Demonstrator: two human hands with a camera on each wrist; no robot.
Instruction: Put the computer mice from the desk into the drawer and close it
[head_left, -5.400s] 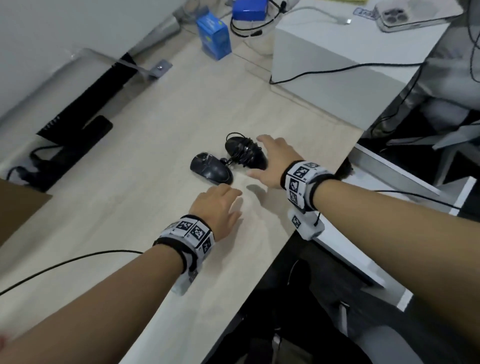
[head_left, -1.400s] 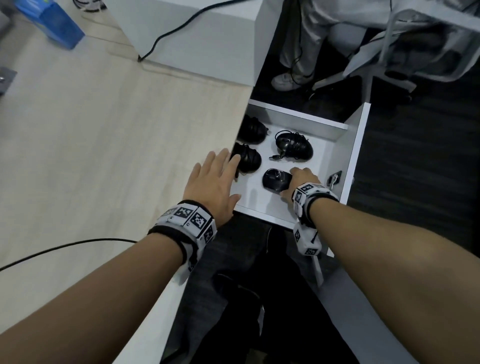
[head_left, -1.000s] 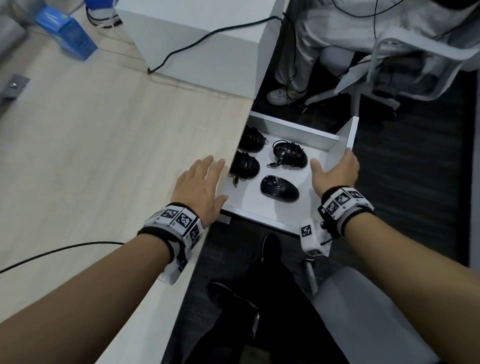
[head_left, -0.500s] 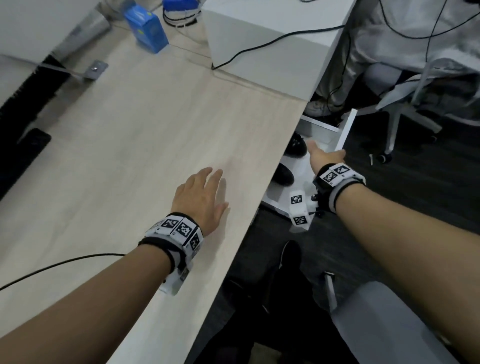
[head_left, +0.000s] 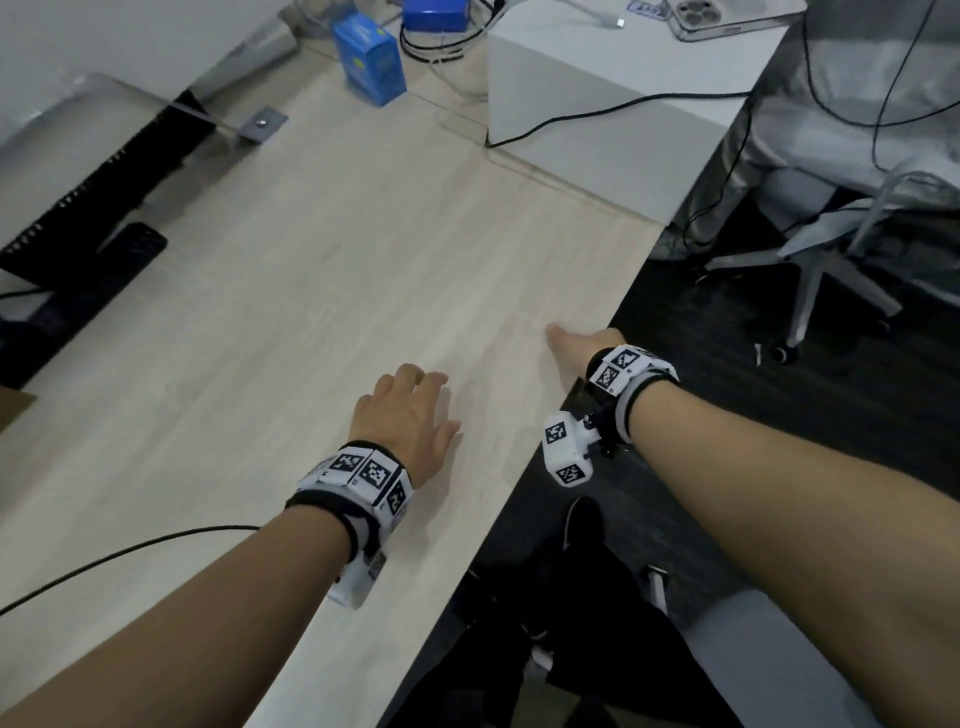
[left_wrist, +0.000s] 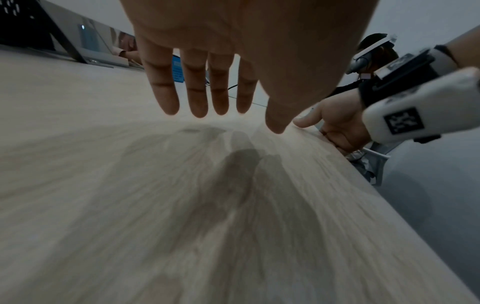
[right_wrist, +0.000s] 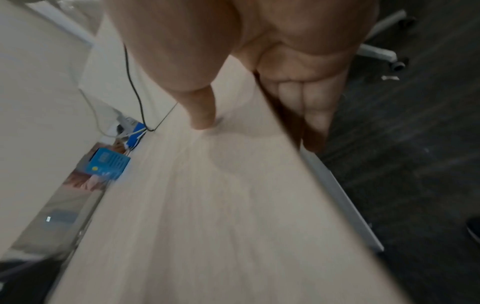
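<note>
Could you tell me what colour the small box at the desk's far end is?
Blue box; head view shows it best.

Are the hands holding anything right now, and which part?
The left hand holds nothing; its fingers are straight above the desk. The right hand is at the desk's edge, thumb on top, fingers curled below; what they touch is hidden.

The head camera looked steeply down from above onto the pale wood-grain counter (head_left: 322, 291). The left wrist camera sat low, close over that surface, facing along it; the right wrist camera looked along its edge, and all three shared the small blue box (head_left: 370, 58).
</note>
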